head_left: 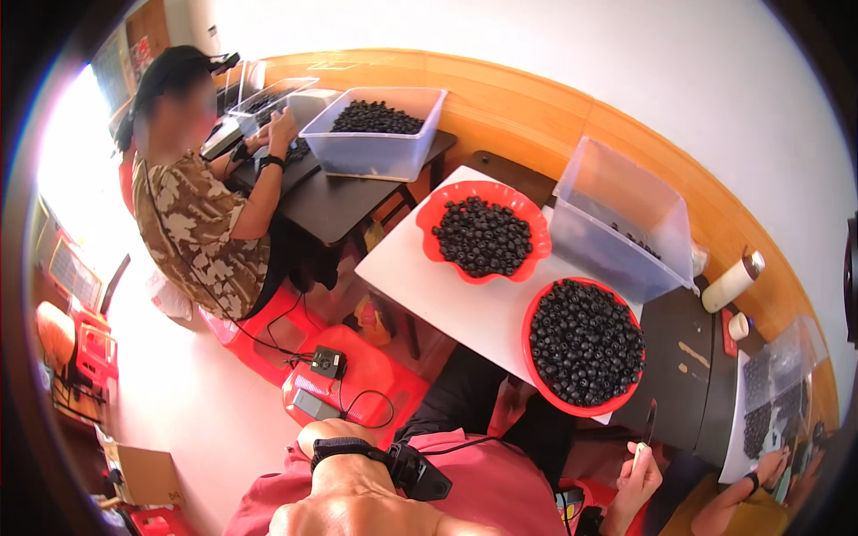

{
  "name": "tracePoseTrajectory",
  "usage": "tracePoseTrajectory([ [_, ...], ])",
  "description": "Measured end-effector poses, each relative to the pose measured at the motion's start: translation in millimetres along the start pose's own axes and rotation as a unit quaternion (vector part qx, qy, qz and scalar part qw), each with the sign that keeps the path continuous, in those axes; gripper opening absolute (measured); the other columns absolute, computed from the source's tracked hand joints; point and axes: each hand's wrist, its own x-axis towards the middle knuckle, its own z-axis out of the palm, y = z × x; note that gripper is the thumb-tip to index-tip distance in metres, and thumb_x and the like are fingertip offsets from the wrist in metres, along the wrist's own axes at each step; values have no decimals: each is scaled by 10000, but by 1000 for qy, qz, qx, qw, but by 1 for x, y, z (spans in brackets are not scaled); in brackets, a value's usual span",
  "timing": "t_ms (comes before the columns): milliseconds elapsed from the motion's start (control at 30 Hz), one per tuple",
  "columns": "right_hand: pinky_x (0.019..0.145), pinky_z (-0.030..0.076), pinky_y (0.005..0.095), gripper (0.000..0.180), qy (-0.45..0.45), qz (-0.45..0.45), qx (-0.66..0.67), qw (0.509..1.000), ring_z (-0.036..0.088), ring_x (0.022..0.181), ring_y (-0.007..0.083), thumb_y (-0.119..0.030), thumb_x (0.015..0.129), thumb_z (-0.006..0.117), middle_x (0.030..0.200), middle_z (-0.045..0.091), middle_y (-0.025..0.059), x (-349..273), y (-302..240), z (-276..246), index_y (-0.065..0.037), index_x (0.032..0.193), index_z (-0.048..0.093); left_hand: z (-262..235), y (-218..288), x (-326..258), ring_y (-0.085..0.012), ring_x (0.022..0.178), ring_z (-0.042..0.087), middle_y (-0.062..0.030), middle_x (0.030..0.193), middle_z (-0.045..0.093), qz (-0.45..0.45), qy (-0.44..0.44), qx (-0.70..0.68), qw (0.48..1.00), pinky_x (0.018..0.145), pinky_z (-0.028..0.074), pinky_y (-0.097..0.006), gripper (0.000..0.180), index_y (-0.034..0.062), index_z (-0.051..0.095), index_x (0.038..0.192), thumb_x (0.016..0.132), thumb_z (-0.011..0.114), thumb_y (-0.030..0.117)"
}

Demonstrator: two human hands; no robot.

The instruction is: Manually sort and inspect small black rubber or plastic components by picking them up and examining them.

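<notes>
At the lower edge, my right hand (637, 481) is closed round the pale handle of a small knife (651, 420), its dark blade pointing up and away from me. Just beyond the blade, a red round basin (527, 357) is heaped with small, dark, round fruits (585, 344). My left hand (332, 431) shows only in part past a black wrist strap (350, 449), close against my red shirt; its fingers are hidden. A scalloped red bowl (536, 219), holding more dark fruits (483, 237), stands farther back on the same white table (429, 281).
A clear plastic tub (617, 237) with some fruits stands behind the basin, near a white bottle (733, 281). At left, a seated co-worker (201, 205) works beside a fuller tub (371, 156). Another person's hands (770, 466) are at right. Cables cross a red stool (362, 371).
</notes>
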Motion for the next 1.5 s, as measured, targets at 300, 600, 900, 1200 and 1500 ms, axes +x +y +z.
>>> tracePoseTrajectory([
  [300, 477, 218, 176, 381, 16, 134, -36, 990, 328, 553, 0, -383, 999, 525, 685, 403, -90, 9, -62, 13, -42, 1084, 671, -16, 22, 1, -128, 490, 427, 20, 568, 446, 66, -41, 57, 995, 844, 401, -430, 491, 129, 589, 604, 1035, 452, 322],
  [600, 329, 156, 196, 427, 52, 139, 57, 987, 249, 360, 11, -417, 1022, 467, 509, 371, -79, 37, -3, -7, -30, 1034, 646, -39, 19, -6, -113, 523, 441, 24, 599, 482, 39, -11, 47, 998, 807, 355, -389, 486, 126, 594, 627, 1031, 457, 359],
  [900, 425, 200, 195, 425, 36, 104, 70, 991, 283, 463, 8, -367, 1029, 479, 561, 387, -57, 24, -45, 30, 15, 988, 658, -111, -106, -71, -144, 527, 521, -61, 690, 611, -396, 238, 581, 670, 503, 412, -268, 75, 6, 624, 852, 818, 685, -17],
  [1200, 451, 228, 191, 421, 27, 120, 66, 990, 308, 487, 13, -362, 1030, 479, 569, 445, -41, 21, -37, 30, 6, 979, 678, -139, -206, -70, -278, 779, 599, -107, 952, 608, -371, 49, 660, 651, 690, 482, -373, 307, 47, 645, 1123, 819, 658, 7],
  [1500, 483, 219, 202, 389, -13, 136, 67, 988, 302, 509, 14, -306, 1029, 484, 577, 446, -41, 38, -34, 41, 22, 983, 689, -147, -235, -78, -305, 894, 553, -100, 969, 563, -382, -26, 661, 645, 787, 455, -416, 228, 24, 647, 980, 756, 681, -7],
])
